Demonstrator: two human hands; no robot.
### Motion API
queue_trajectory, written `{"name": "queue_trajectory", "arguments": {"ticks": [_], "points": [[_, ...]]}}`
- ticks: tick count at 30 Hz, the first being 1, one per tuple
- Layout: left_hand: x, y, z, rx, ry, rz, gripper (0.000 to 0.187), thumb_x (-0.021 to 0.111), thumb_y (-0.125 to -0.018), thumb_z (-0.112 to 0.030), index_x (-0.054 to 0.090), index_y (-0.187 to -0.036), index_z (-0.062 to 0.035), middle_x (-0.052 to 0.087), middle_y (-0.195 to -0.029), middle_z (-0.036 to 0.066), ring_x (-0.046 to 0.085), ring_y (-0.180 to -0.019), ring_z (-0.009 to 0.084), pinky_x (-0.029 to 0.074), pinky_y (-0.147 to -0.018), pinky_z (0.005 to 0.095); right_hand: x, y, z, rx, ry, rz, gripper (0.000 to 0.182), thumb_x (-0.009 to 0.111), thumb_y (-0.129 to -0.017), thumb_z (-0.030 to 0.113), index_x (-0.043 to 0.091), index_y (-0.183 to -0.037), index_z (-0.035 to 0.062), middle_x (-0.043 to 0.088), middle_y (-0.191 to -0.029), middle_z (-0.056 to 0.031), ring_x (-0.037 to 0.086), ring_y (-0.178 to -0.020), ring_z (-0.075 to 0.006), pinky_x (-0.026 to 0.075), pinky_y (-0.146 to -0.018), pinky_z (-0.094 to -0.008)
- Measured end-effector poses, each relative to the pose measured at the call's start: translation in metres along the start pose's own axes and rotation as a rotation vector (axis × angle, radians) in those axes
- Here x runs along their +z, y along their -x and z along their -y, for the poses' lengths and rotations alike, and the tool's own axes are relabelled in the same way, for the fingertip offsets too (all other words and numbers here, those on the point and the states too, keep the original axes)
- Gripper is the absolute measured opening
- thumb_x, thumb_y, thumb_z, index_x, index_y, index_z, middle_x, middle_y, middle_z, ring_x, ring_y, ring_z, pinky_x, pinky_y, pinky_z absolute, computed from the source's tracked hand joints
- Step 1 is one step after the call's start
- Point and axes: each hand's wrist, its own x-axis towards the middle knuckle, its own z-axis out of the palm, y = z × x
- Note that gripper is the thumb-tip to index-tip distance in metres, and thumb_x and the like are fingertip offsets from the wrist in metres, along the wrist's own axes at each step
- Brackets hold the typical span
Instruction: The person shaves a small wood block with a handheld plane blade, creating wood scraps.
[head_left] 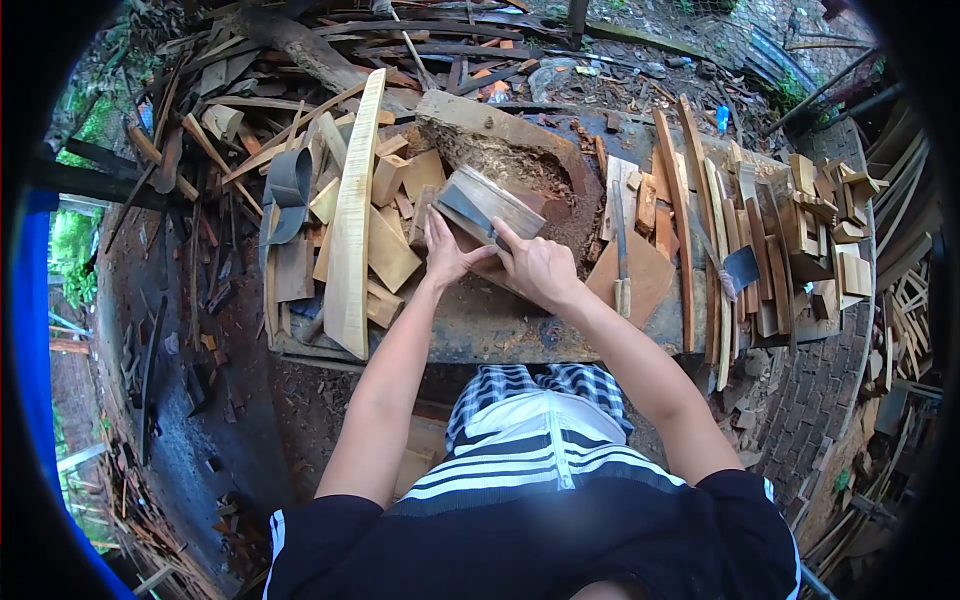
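Observation:
A wooden block (505, 203) sits tilted near the middle of the workbench, with a dark flat piece (466, 209) lying against its near side. My left hand (450, 255) is at the block's lower left, fingertips on its edge and thumb stretched toward the other hand. My right hand (540, 265) touches the near right part of the block and dark piece, its index finger extended over them. The two thumbs nearly meet. What lies under my palms is hidden. Behind the block rises a large hollowed chunk of wood (490, 125) with crumbly brown material inside.
A long pale board (355, 220) stands left of my left arm, beside a curled dark strip (288, 195) and offcuts. To the right lie a chisel-like tool (621, 240), a brown wood panel (645, 280), long slats (675, 220) and stacked blocks (810, 235).

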Motion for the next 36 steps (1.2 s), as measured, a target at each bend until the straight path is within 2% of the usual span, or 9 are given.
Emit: {"name": "queue_trajectory", "arguments": {"ticks": [7, 11, 15, 17, 22, 25, 27, 31, 36], "points": [[-0.001, 0.004, -0.004, -0.014, 0.054, 0.007, 0.152, 0.079, -0.057, -0.071, -0.012, -0.149, 0.0085, -0.006, -0.160, 0.025, -0.004, -0.149, 0.0351, 0.006, -0.122, 0.0420, -0.018, 0.029, -0.010, 0.016, -0.002, 0.128, 0.055, 0.054, -0.094, 0.037, 0.040, -0.146, 0.0272, 0.066, -0.068, -0.0205, 0.068, -0.063, -0.0377, 0.054, -0.055, -0.0487], [0.000, 0.003, -0.003, -0.003, 0.035, -0.006, 0.151, 0.078, -0.057, -0.072, -0.012, -0.149, 0.0081, -0.005, -0.160, 0.025, -0.004, -0.149, 0.0346, 0.006, -0.122, 0.0412, -0.007, 0.008, -0.002, 0.016, 0.010, 0.029, 0.053, 0.055, -0.093, 0.040, 0.043, -0.143, 0.0257, 0.068, -0.068, -0.0180, 0.069, -0.063, -0.0360, 0.055, -0.054, -0.0461], [0.002, 0.002, 0.001, 0.001, 0.046, -0.016, 0.152, 0.077, -0.056, -0.074, -0.012, -0.149, 0.0079, -0.005, -0.160, 0.025, -0.003, -0.149, 0.0346, 0.006, -0.122, 0.0421, -0.012, 0.007, -0.006, -0.017, 0.021, 0.056, 0.054, 0.053, -0.095, 0.037, 0.038, -0.146, 0.0272, 0.067, -0.071, -0.0214, 0.068, -0.065, -0.0384, 0.054, -0.056, -0.0483], [0.004, 0.002, 0.002, -0.006, 0.040, -0.029, 0.153, 0.077, -0.055, -0.074, -0.011, -0.149, 0.0079, -0.004, -0.160, 0.025, -0.003, -0.149, 0.0351, 0.007, -0.122, 0.0424, -0.014, 0.022, -0.014, 0.016, 0.020, 0.086, 0.056, 0.056, -0.092, 0.042, 0.042, -0.144, 0.0276, 0.068, -0.068, -0.0183, 0.069, -0.063, -0.0357, 0.054, -0.054, -0.0471], [0.006, 0.004, 0.000, 0.013, 0.041, -0.026, 0.152, 0.078, -0.055, -0.073, -0.011, -0.150, 0.0067, -0.004, -0.160, 0.025, -0.003, -0.149, 0.0352, 0.007, -0.122, 0.0430, -0.010, 0.006, -0.011, 0.019, 0.057, 0.095, 0.055, 0.055, -0.093, 0.039, 0.041, -0.145, 0.0284, 0.068, -0.069, -0.0180, 0.069, -0.063, -0.0336, 0.054, -0.054, -0.0464], [0.004, 0.001, 0.004, 0.012, 0.028, -0.032, 0.152, 0.079, -0.055, -0.072, -0.011, -0.150, 0.0060, -0.004, -0.160, 0.025, -0.003, -0.149, 0.0348, 0.007, -0.122, 0.0436, -0.003, -0.009, -0.006, -0.027, 0.063, 0.007, 0.054, 0.054, -0.094, 0.038, 0.041, -0.145, 0.0280, 0.068, -0.069, -0.0183, 0.069, -0.063, -0.0340, 0.055, -0.055, -0.0461], [0.004, 0.002, 0.000, -0.004, 0.035, -0.022, 0.152, 0.079, -0.055, -0.072, -0.011, -0.150, 0.0061, -0.004, -0.160, 0.025, -0.004, -0.149, 0.0347, 0.007, -0.122, 0.0439, -0.013, 0.001, -0.010, 0.001, 0.042, 0.071, 0.057, 0.054, -0.094, 0.036, 0.036, -0.147, 0.0274, 0.067, -0.069, -0.0207, 0.067, -0.064, -0.0386, 0.053, -0.056, -0.0485], [0.004, 0.005, -0.001, -0.023, 0.054, -0.017, 0.154, 0.079, -0.054, -0.072, -0.012, -0.149, 0.0074, -0.004, -0.160, 0.025, -0.004, -0.149, 0.0346, 0.007, -0.122, 0.0443, -0.021, 0.017, -0.018, 0.016, 0.054, 0.164, 0.055, 0.054, -0.094, 0.037, 0.040, -0.146, 0.0272, 0.068, -0.072, -0.0190, 0.069, -0.065, -0.0356, 0.055, -0.055, -0.0463], [0.006, 0.001, 0.001, 0.016, 0.031, -0.021, 0.154, 0.078, -0.054, -0.073, -0.013, -0.149, 0.0075, -0.006, -0.159, 0.026, -0.006, -0.149, 0.0347, 0.006, -0.122, 0.0439, -0.009, -0.010, -0.011, -0.012, 0.058, 0.075, 0.056, 0.054, -0.094, 0.034, 0.036, -0.148, 0.0276, 0.067, -0.071, -0.0212, 0.067, -0.065, -0.0392, 0.053, -0.055, -0.0496]]}}
